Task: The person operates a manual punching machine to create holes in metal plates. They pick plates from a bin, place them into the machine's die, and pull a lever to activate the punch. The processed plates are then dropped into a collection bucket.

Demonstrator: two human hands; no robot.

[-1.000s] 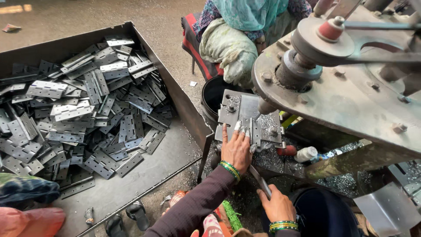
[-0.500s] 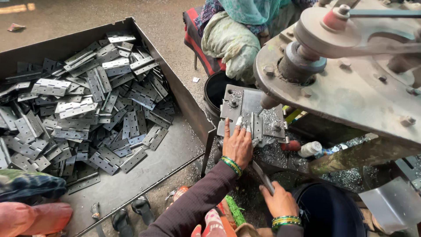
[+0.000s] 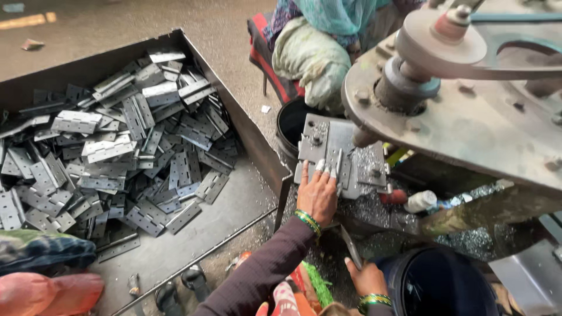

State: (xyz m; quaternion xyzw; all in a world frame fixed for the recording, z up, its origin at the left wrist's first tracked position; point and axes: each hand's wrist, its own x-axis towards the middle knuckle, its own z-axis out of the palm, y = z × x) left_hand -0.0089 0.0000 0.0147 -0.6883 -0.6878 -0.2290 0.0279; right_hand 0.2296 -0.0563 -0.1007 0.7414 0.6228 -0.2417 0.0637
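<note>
- The press machine (image 3: 468, 117) fills the right side, its round flywheel top and heavy grey body hanging over the work area.
- The metal bin (image 3: 246, 137) takes up the left half of the scene, a dark open box with a large loose heap of flat grey hinges (image 3: 117, 152) inside; judging by that heap, a great many pieces lie outside the machine, though the pictures do not show which of them are finished.
- Another person sits at the far side, only a pale green cloth sleeve (image 3: 310, 58) and a knee showing, beside a red seat.
- The die plate (image 3: 342, 158), a flat steel block with bolts, sits on the worktop under the press, dusted with bright metal shavings (image 3: 468, 240) that spread to the right.
- A dark round bucket (image 3: 439, 281) stands near, at the bottom right; a second black one (image 3: 295, 123) sits just beyond the die plate.
- The left hand (image 3: 319, 193) lies palm down on the near edge of the die plate, fingers (image 3: 328, 169) together and stretched flat, pressing a hinge piece (image 3: 336, 164) against the plate rather than gripping it. That piece seems set in place, not yet taken out.
- The right hand (image 3: 366, 278), low and near, has its fingers closed around a thin metal rod (image 3: 351, 248) that slants up toward the plate.
</note>
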